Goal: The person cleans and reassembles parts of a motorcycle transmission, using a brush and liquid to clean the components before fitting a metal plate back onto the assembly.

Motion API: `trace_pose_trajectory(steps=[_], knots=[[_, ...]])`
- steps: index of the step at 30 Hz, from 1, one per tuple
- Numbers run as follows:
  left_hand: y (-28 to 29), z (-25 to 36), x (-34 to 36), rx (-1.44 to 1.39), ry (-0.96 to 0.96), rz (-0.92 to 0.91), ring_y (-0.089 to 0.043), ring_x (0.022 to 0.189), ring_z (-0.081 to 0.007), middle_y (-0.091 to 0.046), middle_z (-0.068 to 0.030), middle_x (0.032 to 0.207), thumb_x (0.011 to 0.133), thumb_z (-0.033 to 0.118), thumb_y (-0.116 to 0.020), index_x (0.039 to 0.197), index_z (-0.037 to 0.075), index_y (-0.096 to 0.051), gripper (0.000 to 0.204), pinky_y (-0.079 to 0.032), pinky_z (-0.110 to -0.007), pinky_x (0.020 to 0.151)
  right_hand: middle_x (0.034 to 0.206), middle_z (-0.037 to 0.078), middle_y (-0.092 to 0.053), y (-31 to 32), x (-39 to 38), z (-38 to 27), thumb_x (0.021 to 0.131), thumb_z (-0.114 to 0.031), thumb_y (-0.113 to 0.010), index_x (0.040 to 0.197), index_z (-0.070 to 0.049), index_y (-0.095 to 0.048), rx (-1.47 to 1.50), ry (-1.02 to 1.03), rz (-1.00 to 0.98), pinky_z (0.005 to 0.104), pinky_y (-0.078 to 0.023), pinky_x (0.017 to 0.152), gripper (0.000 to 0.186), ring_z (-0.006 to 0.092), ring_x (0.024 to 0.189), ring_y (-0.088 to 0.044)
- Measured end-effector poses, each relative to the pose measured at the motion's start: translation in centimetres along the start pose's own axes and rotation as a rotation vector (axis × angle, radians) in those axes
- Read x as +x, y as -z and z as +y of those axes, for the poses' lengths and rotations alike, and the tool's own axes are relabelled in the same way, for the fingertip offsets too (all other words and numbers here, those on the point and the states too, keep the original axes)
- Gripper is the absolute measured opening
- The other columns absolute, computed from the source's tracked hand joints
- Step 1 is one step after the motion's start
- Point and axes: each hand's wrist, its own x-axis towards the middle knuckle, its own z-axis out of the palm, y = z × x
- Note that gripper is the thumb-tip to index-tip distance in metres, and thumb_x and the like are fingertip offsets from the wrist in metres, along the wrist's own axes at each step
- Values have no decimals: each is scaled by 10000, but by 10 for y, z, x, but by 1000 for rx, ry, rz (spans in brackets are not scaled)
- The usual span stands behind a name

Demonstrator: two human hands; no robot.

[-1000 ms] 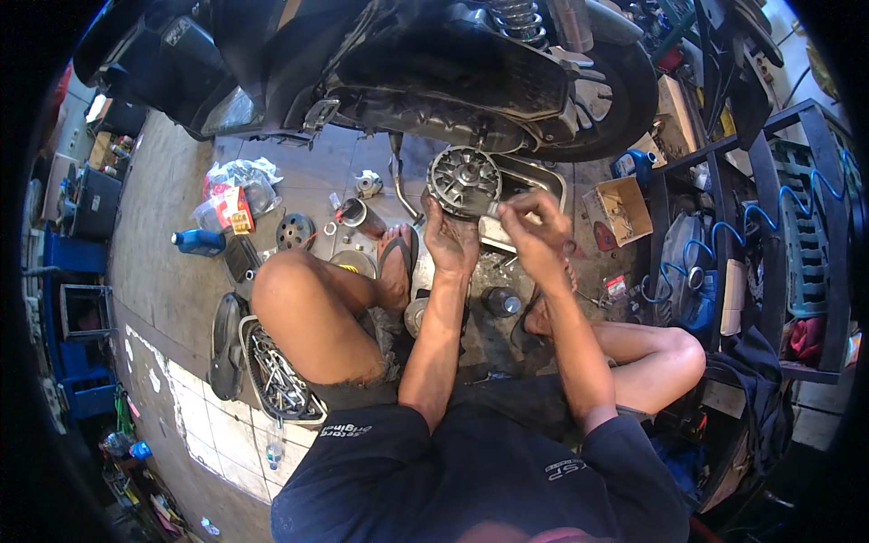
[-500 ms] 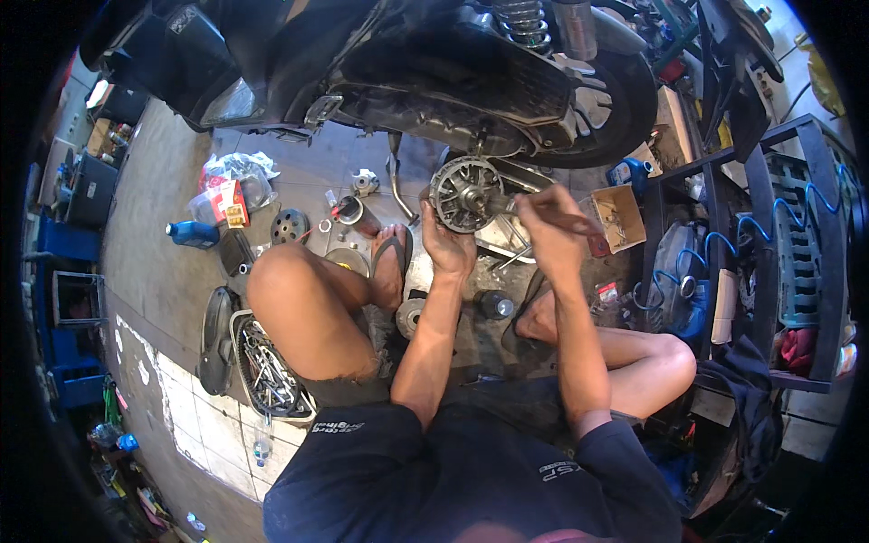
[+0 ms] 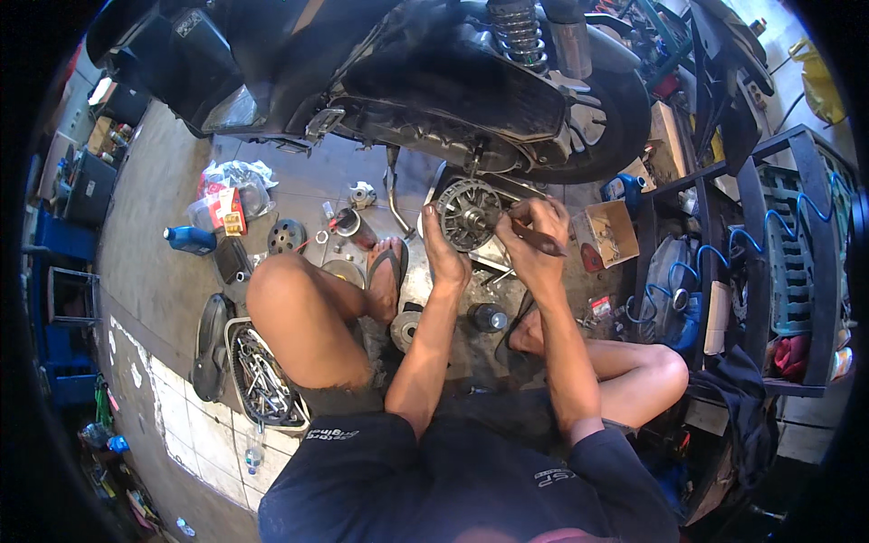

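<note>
My left hand [image 3: 445,255] cradles a round finned metal part [image 3: 462,206] with a central hub, fingers curled around its lower left side. My right hand [image 3: 537,237] grips what looks like a brush with a brown handle [image 3: 549,244], its tip against the part's right side near the hub. Behind the part, a metal tray [image 3: 498,267] holds a few long pieces. A dark cylindrical container [image 3: 487,317] and a round metal piece [image 3: 405,330] sit on the floor by my forearms.
A scooter [image 3: 434,81] stands across the top. A cardboard box [image 3: 611,233] and black metal rack [image 3: 797,380] are at right. At left lie plastic bags [image 3: 244,176], a blue bottle [image 3: 190,240], a perforated disc [image 3: 286,237] and a tool tray [image 3: 272,371].
The round part has moved slightly downward and its face has tilted. My right hand has shifted slightly and turned, showing more of the brown handle.
</note>
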Motion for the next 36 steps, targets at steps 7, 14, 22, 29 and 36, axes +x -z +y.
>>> trace_pose_trajectory(steps=[7,14,22,29,36], knots=[[2,2,2,-119,133,40,-632,1144,-228,-636,-88,1267,1071,470,-422,1317,60,-544,494,-519,-413,1012,840,52,-652,11,4,9,937,-197,-695,869,-54,-621,305,-614,287,401,-468,947,175,218,848,-627],[0,2,0,-182,265,-59,-656,1135,-214,-660,-72,1265,1036,408,-558,1318,81,-579,433,-551,-393,981,1294,102,-587,-23,-19,43,1021,-272,-602,1288,-65,-554,1372,-1147,358,529,-514,975,341,278,1170,-602],[10,-14,1,29,229,-74,-610,1195,-258,-579,-122,1340,982,316,-666,1446,73,-417,581,-547,-434,994,931,53,-619,-16,-14,31,1023,-285,-615,1012,-74,-602,1360,-1054,362,493,-568,905,212,249,1067,-658],[15,-8,11,82,210,-163,-618,1180,-237,-578,-104,1331,957,387,-688,1447,93,-427,629,-570,-417,953,896,60,-625,-4,-7,10,1018,-270,-622,994,-65,-633,1399,-965,256,503,-580,889,207,241,979,-661],[13,-7,-4,-131,437,-139,-594,1173,-203,-620,-49,1282,999,578,-453,1358,136,-541,577,-497,-377,940,1243,87,-595,-20,-15,-3,1015,-255,-618,1265,-60,-526,1506,-835,121,501,-550,997,330,277,1137,-617]])
